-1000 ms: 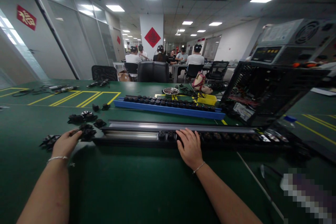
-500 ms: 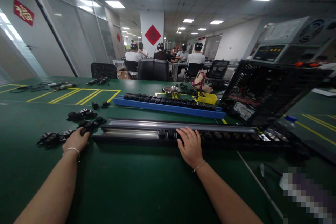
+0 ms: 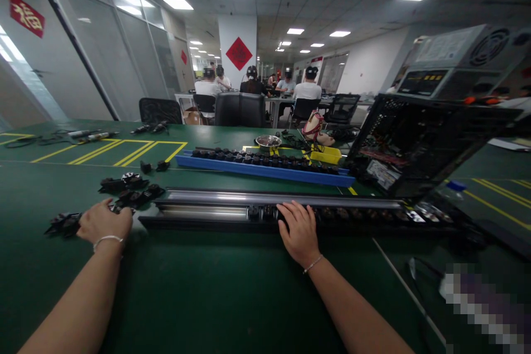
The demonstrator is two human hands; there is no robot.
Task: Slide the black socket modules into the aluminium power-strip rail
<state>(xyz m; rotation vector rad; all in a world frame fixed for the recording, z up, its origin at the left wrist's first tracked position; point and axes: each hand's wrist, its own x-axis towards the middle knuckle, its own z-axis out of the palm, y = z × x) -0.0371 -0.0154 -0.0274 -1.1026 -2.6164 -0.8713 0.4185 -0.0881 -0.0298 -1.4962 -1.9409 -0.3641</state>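
Across the green table in front of me lies a long black metal rail [image 3: 207,225] with a shiny open channel. Several small black plastic parts [image 3: 254,212] sit in a row inside it, from the middle to the right. My right hand [image 3: 299,232] rests on that row, fingers stretched out and lying flat. Past the rail's left end, my left hand [image 3: 105,224] is curled over a loose black plastic part [image 3: 125,211]; the fingertips are partly hidden. More loose black parts [image 3: 136,197] lie in a cluster around it.
Behind the rail stands a blue tray [image 3: 265,170] filled with similar black parts. A metal bowl [image 3: 267,141] and a yellow bin [image 3: 326,155] are farther back. At right, an open computer case [image 3: 431,133] carries power supplies [image 3: 460,61]. Several people sit at distant tables.
My left hand has moved left and slightly closer to me among the loose black parts. My right hand stays on the row. The whole view has shifted slightly.
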